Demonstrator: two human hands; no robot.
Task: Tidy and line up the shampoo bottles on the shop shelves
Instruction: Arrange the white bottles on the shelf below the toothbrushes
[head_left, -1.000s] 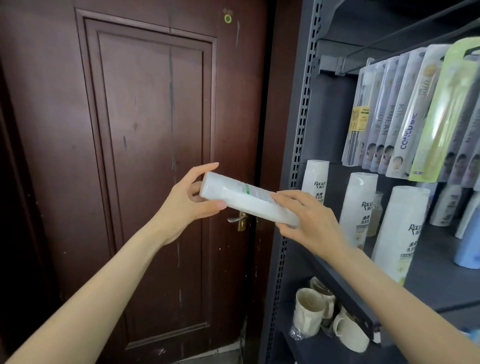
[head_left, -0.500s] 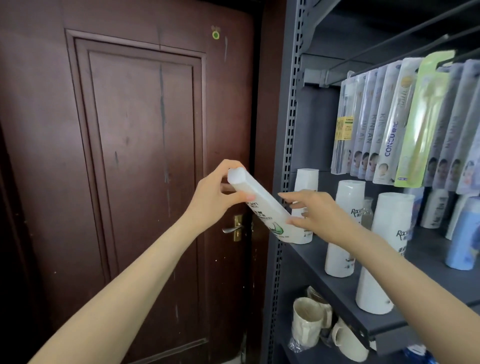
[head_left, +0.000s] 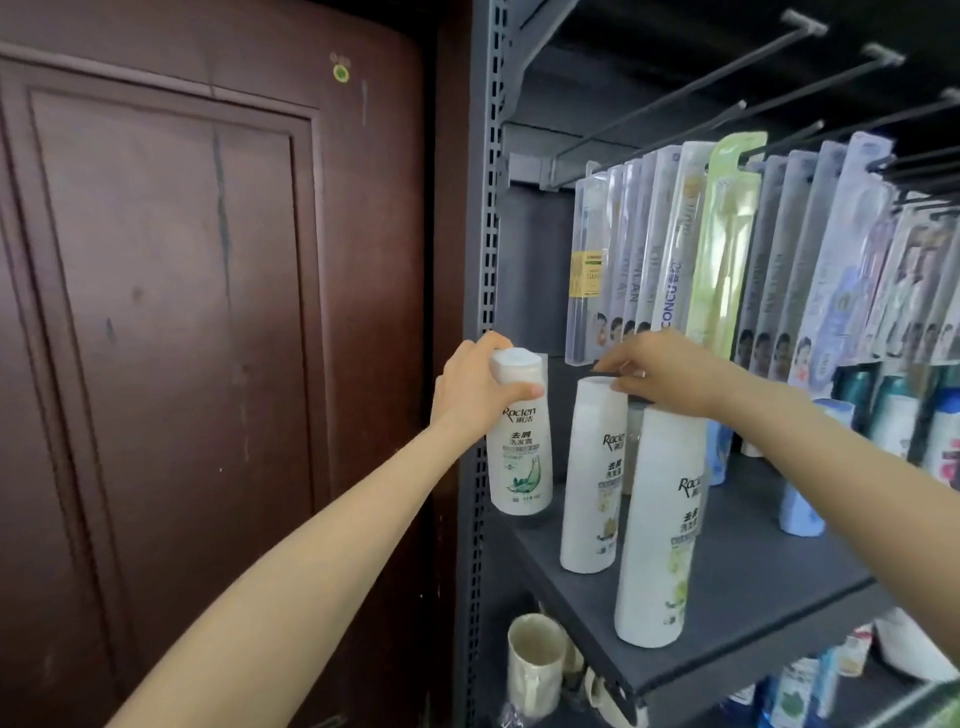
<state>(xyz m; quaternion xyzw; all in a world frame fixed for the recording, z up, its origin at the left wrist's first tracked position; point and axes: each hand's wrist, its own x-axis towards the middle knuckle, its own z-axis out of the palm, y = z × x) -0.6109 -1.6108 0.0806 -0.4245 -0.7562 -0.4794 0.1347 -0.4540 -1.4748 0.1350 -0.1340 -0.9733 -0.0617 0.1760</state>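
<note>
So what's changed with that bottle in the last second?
The shampoo bottle went from lying sideways in both hands to upright at the shelf's left end, held near its cap by the left hand. The right hand let go and moved over the neighbouring bottles, which stayed put.

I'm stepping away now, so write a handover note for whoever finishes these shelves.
Left hand grips the cap end of an upright white shampoo bottle at the shelf's left edge; whether it rests on the shelf is unclear.
Right hand hovers over the middle bottle, fingers loosely curled, holding nothing.
Front bottle stands upright.
Left to do: set down the held bottle, straighten the row.
</note>
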